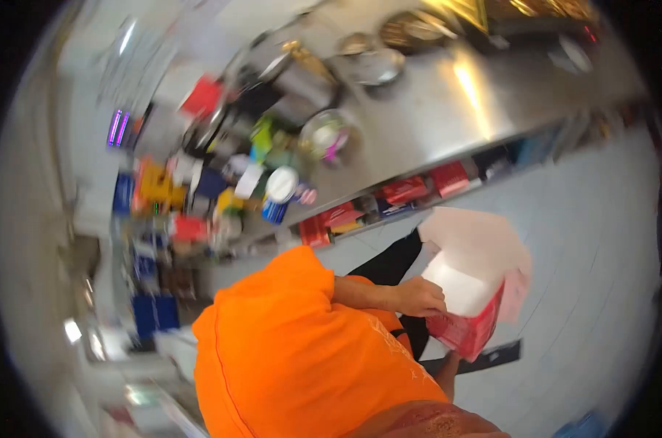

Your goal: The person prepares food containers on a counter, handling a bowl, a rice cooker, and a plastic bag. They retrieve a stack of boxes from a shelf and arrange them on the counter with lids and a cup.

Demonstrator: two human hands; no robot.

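A red box (466, 330) with a white inside and pale pink flaps spread wide is at the lower right, its opening facing up. My left hand (418, 298) pinches its near upper edge, fingers closed. Lower down, my right hand (450, 367) is at the bottom of the box, partly hidden behind it; it appears to grip the box from below. The inside of the box shows only plain white surfaces. My orange shirt fills the lower middle.
A steel counter (433, 98) runs across the top, with metal pans and a lidded bowl (327, 136). Red packages (404, 191) line the shelf beneath. Crowded jars, packets and a white-lidded blue tub (276, 210) are at the left. Pale floor tiles (586, 248) show at the right.
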